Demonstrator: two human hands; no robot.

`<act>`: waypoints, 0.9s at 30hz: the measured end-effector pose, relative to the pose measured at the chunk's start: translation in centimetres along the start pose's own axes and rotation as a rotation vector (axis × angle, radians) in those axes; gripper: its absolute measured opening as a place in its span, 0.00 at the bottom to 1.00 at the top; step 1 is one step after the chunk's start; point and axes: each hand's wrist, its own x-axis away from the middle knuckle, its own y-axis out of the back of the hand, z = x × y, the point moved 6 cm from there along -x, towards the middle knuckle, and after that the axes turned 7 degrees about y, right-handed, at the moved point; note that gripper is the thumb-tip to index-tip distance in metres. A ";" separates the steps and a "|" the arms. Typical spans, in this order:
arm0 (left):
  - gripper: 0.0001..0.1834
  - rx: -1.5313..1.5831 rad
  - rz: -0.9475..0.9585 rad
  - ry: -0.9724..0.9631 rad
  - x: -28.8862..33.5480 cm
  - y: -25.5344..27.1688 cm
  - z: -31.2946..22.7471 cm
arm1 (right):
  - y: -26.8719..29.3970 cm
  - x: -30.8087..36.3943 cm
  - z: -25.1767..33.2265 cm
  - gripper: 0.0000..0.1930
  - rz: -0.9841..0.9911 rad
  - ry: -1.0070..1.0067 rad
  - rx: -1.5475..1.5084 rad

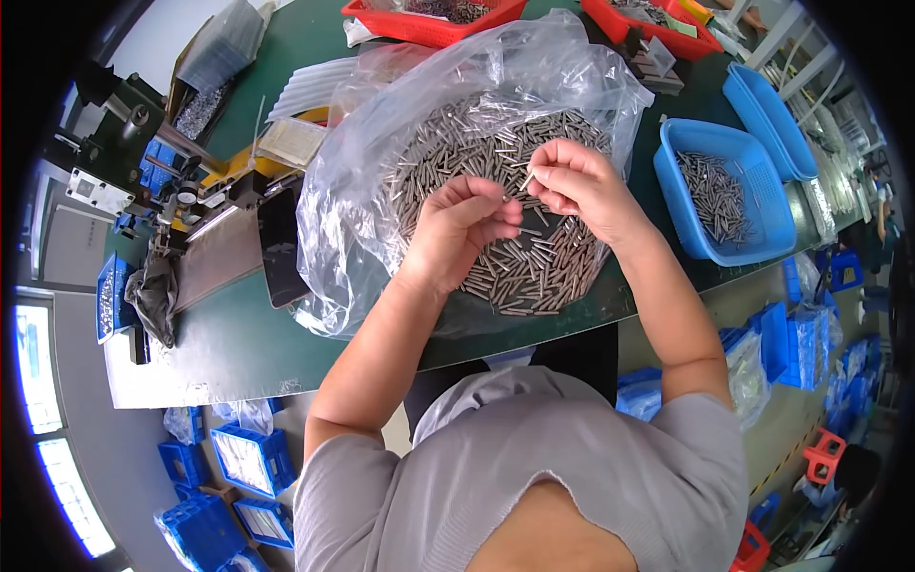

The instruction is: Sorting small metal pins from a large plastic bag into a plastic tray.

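Note:
A large heap of small grey metal pins lies on an opened clear plastic bag in the middle of the green table. Over the heap, my right hand pinches one slim metal pin between thumb and forefinger. My left hand is just to its left, with its fingers curled and the thumb close to the forefinger. Something tiny and shiny shows at those fingertips, too small to name. The two hands are close together but apart.
To the right stands a blue basket partly filled with similar pins, beside another blue basket. Red trays sit at the far edge. A bench device with a metal arm occupies the left, near a dark tray.

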 end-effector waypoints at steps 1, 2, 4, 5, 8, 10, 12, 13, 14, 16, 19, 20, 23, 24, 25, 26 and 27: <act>0.05 -0.001 0.003 0.001 -0.1 0.0 0.2 | -0.1 0.0 -0.1 0.05 -0.020 0.005 -0.094; 0.05 0.011 0.017 0.010 -0.2 -0.1 0.4 | -0.3 0.0 -0.2 0.06 0.020 0.013 -0.073; 0.05 0.030 0.045 0.013 -0.2 -0.4 0.5 | -0.6 0.1 -0.3 0.06 0.021 0.018 -0.027; 0.05 0.029 0.044 0.014 -0.2 -0.4 0.5 | -0.7 0.0 -0.4 0.05 0.024 0.021 0.017; 0.05 0.040 0.014 0.006 -0.2 -0.3 0.4 | -0.7 -0.1 -0.4 0.05 0.028 0.046 -0.002; 0.05 0.041 0.001 0.006 -0.2 -0.3 0.4 | -0.8 -0.1 -0.4 0.05 0.026 0.054 -0.011; 0.04 0.032 0.004 0.011 -0.2 -0.2 0.4 | -0.8 -0.1 -0.1 0.05 0.020 0.089 0.044; 0.04 0.023 0.008 0.017 -0.2 -0.3 0.4 | -0.8 -0.1 -0.2 0.05 0.018 0.090 0.043; 0.04 0.022 0.009 0.018 -0.1 -0.3 0.4 | -0.6 -0.1 -0.4 0.05 0.010 0.074 0.068; 0.04 0.031 0.022 -0.025 0.1 -0.6 0.0 | -0.7 0.0 -0.6 0.05 0.001 0.058 0.093; 0.04 0.032 -0.015 -0.040 0.1 -0.3 0.0 | -1.4 0.0 -0.1 0.04 0.071 0.167 0.233; 0.04 0.032 -0.017 -0.041 0.1 -0.3 0.0 | -1.3 0.1 -0.3 0.04 0.072 0.166 0.232; 0.04 -0.003 -0.018 -0.031 -0.2 -0.4 0.2 | -0.7 0.0 -0.7 0.04 0.026 0.143 0.253; 0.04 0.000 -0.032 -0.039 -0.2 -0.5 0.1 | -0.4 -0.1 -1.0 0.04 -0.039 0.070 0.163; 0.04 0.004 -0.044 -0.045 -0.1 -0.6 0.1 | 0.0 0.0 -1.3 0.04 -0.106 -0.003 0.074; 0.04 0.002 -0.063 -0.059 -0.1 -0.3 0.0 | 0.3 -0.3 -0.7 0.04 -0.147 0.022 -0.111; 0.03 0.000 -0.082 -0.074 -0.1 0.0 -0.1 | 1.4 -0.6 -0.8 0.05 -0.119 0.048 -0.236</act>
